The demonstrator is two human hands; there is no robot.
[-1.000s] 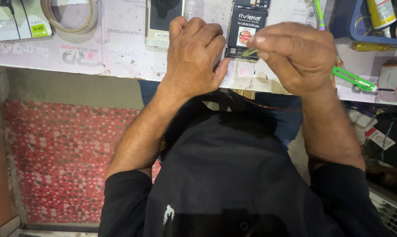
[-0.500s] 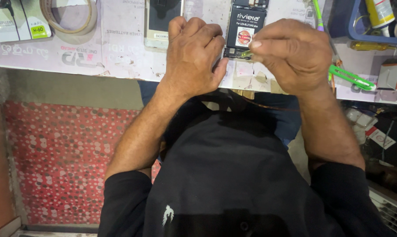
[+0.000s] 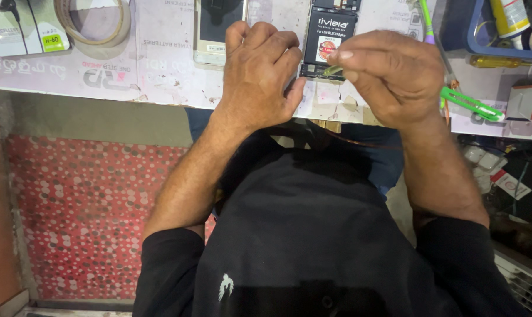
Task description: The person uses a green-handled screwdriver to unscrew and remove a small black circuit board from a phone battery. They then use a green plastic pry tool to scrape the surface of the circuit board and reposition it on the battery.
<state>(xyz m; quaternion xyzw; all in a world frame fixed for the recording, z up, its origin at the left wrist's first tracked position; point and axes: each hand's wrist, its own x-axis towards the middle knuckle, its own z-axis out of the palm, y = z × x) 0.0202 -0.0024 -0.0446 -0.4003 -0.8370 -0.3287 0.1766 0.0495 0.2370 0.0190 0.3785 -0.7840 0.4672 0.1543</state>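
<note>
On the cluttered counter at top centre, my left hand is lying curled, steadying the opened phone, while my right hand is pinching a thin tool, which I judge wants gentle, shallow prying.

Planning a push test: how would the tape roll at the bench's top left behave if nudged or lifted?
The tape roll lies flat on its side, so a nudge would probably slide it, not roll it. It is a thin hollow ring, so likely light. Its open middle should make it easy to hook or pinch by the rim.

Left hand rests curled, knuckles up; right hand pinches thumb to forefinger.
</note>
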